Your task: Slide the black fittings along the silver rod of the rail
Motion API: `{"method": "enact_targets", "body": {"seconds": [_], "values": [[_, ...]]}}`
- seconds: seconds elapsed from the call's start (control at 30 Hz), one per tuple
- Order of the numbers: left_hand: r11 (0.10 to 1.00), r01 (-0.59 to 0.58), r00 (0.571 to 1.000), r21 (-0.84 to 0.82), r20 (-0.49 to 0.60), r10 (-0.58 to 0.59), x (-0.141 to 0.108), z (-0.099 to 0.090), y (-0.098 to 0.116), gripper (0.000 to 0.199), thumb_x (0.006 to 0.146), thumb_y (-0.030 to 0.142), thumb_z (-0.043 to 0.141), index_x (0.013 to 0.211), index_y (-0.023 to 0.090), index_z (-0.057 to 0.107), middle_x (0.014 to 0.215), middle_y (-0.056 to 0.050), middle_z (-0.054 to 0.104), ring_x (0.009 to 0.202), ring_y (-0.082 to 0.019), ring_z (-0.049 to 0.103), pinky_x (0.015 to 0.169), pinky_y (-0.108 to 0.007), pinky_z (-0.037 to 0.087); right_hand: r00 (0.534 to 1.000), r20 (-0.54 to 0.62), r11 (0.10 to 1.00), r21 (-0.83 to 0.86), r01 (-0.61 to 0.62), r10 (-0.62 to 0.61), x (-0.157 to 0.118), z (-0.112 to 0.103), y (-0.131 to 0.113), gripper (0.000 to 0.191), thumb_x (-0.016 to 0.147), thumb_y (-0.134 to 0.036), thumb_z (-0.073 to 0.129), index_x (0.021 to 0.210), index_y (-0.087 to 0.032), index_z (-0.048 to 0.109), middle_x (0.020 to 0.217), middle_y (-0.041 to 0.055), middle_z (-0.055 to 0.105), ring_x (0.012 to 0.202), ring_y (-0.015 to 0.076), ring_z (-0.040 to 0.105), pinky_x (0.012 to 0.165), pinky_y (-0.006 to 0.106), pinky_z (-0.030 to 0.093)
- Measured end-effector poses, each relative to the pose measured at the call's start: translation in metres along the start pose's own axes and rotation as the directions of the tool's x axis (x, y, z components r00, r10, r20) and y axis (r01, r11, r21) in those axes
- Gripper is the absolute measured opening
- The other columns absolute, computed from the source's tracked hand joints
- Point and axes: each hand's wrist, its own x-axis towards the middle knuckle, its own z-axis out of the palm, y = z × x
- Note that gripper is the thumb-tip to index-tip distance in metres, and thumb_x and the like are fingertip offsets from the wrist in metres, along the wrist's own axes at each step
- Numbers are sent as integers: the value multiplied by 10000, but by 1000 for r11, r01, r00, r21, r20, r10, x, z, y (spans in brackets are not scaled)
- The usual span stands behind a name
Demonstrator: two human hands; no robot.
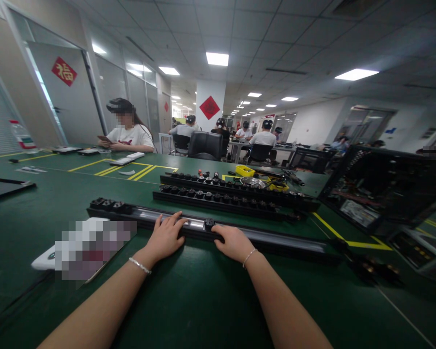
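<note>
A long black power-strip rail with a shiny channel lies across the green table in front of me. At its left end sit several black socket modules. My left hand rests on the rail with its fingers spread, holding nothing. One more black socket module sits in the channel between my hands. My right hand is curled against that module's right side, its fingertips on it and its thumb low at the rail's front edge. The fingers partly hide the module's base.
Behind the rail lie two similar rails filled with modules, with yellow trays beyond. A white device and a blurred-out item are at left. Loose black parts lie at right, near a black case. A person sits across the table.
</note>
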Motion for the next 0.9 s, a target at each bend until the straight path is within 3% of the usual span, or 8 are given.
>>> {"method": "enact_targets", "body": {"seconds": [0.63, 0.9], "values": [[1000, 0, 1000, -12, 11, 1, 0, -1, -1, 529, 731, 295, 495, 1257, 249, 471, 1430, -90, 377, 1259, -273, 393, 1076, -545, 132, 995, -3, 994, 44, -100, 100, 2, -3, -2, 198, 785, -256, 496, 942, -231, 614, 894, 28, 664, 821, 157, 585, 729, 239, 389], [1000, 8, 1000, -13, 14, -7, 0, -1, -1, 527, 732, 297, 495, 1256, 265, 467, 1432, -78, 376, 1265, -267, 389, 1078, -539, 136, 995, -14, 995, -25, -98, 98, -8, -3, 3, 335, 784, -235, 489, 1090, -273, 617, 1017, 17, 670, 934, 183, 560, 845, 288, 389]]}}
